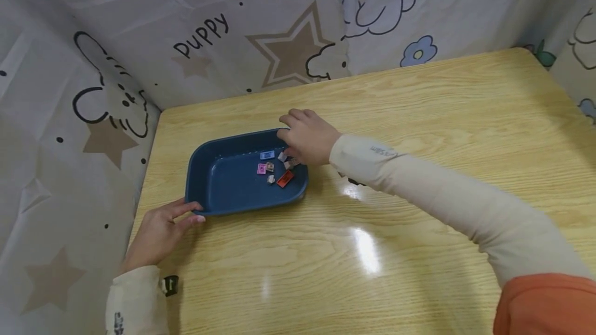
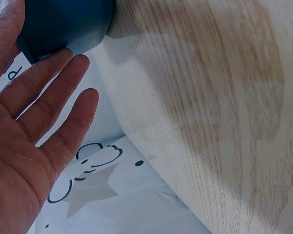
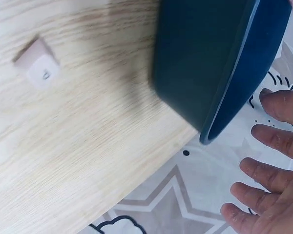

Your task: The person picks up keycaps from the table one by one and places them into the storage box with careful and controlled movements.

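A dark blue plastic basin (image 1: 228, 182) stands on the wooden table. My left hand (image 1: 155, 231) pinches its near left corner between thumb and fingers; in the left wrist view the other fingers stretch out beside the basin wall (image 2: 68, 24). Over the basin's right end hovers my right hand (image 1: 312, 138), its fingers spread and nothing visible among them in the right wrist view. Small pieces lie inside the basin: a red tile (image 1: 285, 178), a blue tile (image 1: 267, 155), a pink tile (image 1: 262, 168) and several pale blocks (image 1: 271, 179). The right hand partly covers some.
A small pale block (image 3: 39, 66) with a dark mark sits on the table beside the basin in the right wrist view. Printed white cloth (image 1: 209, 30) hangs behind the table and along its left side. The wooden tabletop (image 1: 442, 128) stretches off to the right.
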Demonstrator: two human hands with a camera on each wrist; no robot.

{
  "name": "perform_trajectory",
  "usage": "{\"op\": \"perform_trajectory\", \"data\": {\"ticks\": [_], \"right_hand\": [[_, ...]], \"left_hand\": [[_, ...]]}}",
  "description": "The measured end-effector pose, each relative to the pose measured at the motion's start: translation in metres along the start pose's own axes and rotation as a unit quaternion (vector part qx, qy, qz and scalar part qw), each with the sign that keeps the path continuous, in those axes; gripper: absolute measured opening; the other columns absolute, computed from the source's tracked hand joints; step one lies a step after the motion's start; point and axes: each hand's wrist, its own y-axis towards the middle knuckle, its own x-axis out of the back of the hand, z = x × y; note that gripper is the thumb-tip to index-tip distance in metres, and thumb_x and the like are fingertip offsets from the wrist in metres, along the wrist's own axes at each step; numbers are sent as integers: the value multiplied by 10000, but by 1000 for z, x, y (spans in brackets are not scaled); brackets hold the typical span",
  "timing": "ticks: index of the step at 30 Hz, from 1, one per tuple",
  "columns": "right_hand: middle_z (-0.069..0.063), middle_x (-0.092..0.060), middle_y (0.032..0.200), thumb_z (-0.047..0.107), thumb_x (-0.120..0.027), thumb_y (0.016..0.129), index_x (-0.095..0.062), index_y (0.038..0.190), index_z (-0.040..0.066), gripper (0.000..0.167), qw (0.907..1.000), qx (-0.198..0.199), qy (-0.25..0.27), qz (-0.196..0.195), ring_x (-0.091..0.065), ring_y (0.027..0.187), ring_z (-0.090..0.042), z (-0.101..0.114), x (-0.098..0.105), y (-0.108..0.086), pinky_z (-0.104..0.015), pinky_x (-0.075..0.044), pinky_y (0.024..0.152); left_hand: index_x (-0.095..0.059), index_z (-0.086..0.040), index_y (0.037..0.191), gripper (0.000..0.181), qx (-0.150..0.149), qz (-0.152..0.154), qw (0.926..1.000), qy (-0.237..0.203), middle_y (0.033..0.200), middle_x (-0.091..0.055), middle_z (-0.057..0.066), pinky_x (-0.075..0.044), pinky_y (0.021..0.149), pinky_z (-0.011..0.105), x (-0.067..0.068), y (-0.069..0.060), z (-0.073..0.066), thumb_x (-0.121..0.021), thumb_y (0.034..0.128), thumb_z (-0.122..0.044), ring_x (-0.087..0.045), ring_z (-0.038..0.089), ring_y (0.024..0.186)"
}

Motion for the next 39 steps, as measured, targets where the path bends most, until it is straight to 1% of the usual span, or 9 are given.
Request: {"op": "perform_trajectory", "data": {"ticks": [3,7,12,18,25,30,36,39], "right_hand": [[-149,-448,1465,360,-560,961,-568,1293,134,402,9999,-90,48,2,-396,1378,-336,-4,1,-4,-492,-355,1141],[-154,-448,1464,362,-559,961,-571,1289,131,402,9998,-161,114,1,-392,1381,-346,-10,-1,-10,-499,-345,1147],[-163,-461,1450,345,-584,948,-572,1286,120,406,9996,-231,136,-41,-403,1370,-345,-19,-4,-18,-500,-350,1140],[-176,-475,1434,333,-597,941,-586,1258,106,390,9990,-355,218,-159,-423,1354,-354,-30,-8,-30,-508,-370,1122],[-193,-502,1404,312,-599,942,-603,1233,89,366,9984,-421,172,-344,-454,1327,-373,-43,-12,-44,-513,-396,1098],[-196,-501,1403,301,-609,937,-609,1222,82,359,9975,-568,280,-305,-450,1328,-375,-51,-16,-54,-514,-387,1103],[-202,-526,1380,291,-629,926,-627,1193,73,345,9965,-645,416,-335,-471,1312,-379,-57,-22,-65,-515,-392,1100],[-203,-542,1365,316,-623,928,-635,1188,70,358,9960,-672,498,-324,-482,1304,-382,-59,-28,-72,-515,-396,1097]], "left_hand": [[-731,-108,1035,244,76,89,9999,14,1243,-601,294,-454,935,628,1,1,-1,-707,851,-266,-584,477,1148],[-730,-98,1044,258,96,122,9999,5,1233,-609,290,-449,943,628,2,2,-3,-704,854,-271,-580,477,1155],[-732,-88,1040,250,78,63,9999,29,1220,-617,288,-455,930,626,1,3,-4,-712,850,-249,-588,474,1144],[-735,-88,1024,236,-31,-27,10000,54,1209,-623,290,-467,915,620,0,4,-3,-720,843,-238,-599,473,1125],[-732,-88,1046,258,71,14,10000,63,1226,-608,301,-451,922,636,2,5,-1,-708,855,-259,-582,487,1140],[-734,-78,1039,251,-10,-35,10000,30,1206,-613,312,-450,916,643,1,5,-1,-718,847,-239,-584,501,1125],[-733,-94,1050,267,132,115,9998,12,1240,-588,319,-433,921,659,1,5,-1,-701,861,-281,-563,514,1145],[-733,-91,1056,276,166,142,9998,-26,1231,-593,318,-428,924,663,0,5,-2,-704,859,-283,-559,514,1152]]}}
